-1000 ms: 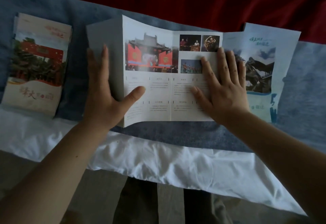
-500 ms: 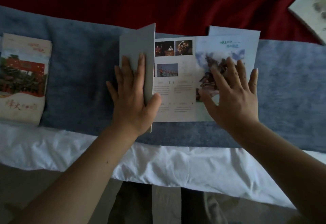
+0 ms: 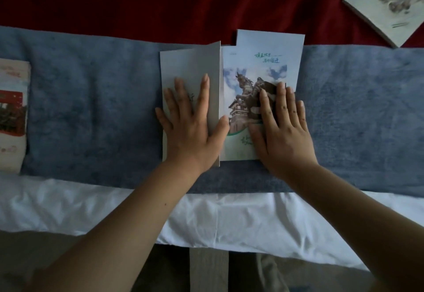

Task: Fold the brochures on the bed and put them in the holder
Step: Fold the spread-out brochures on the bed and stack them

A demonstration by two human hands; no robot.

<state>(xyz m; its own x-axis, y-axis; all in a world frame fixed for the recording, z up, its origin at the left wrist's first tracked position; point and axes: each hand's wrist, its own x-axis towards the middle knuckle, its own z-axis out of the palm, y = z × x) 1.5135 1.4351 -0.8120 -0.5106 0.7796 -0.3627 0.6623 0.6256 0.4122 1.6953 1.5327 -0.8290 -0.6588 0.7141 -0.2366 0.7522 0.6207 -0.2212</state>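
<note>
Brochure is narrower: grey panel swings right over the inner photo and text pages, which are now hidden. Left hand travels with it, flat on top. Right hand shifts right across the statue cover. Stack now sits at the left edge; a booklet shows far right.

The single head-worn camera is looking steeply down and forward over the near edge of the bed. It is sitting close, taking in only a strip of it.
</note>
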